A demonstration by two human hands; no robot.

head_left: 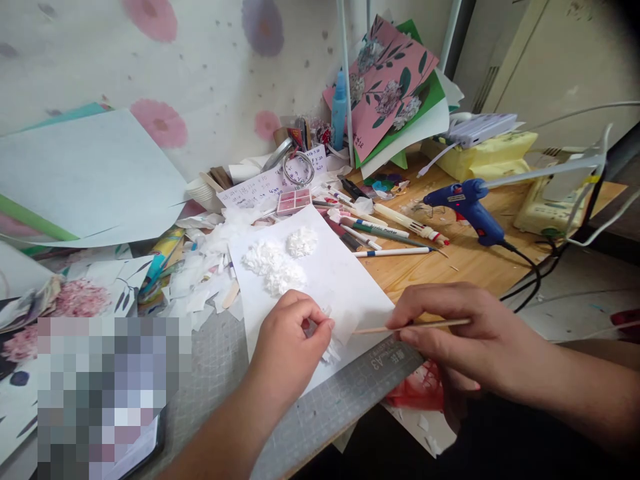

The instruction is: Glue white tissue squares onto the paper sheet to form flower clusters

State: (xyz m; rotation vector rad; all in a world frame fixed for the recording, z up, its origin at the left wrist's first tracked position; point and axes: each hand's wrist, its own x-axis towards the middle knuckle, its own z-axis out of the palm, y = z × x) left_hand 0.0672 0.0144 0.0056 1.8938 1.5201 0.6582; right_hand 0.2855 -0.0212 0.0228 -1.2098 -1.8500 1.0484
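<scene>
though apart, left hand (284,343) closed on white tissue (331,352), right hand (477,341) around a thin stick (433,325)

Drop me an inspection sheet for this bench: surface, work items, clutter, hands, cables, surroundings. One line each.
Surface: gray cutting mat on a wooden table; white paper sheet lies partly over the mat.
Work items: three white ruffled clusters on the sheet; thin stick; thin white piece.
Clutter: pens, paper scraps, blue glue gun; lower-left patch pixelated, unreadable.
Hands: left hand pinches the white piece; right hand holds the stick.
Cables: black cord from the glue gun; white cables at right.
Surroundings: flower-print wall covering behind.
</scene>
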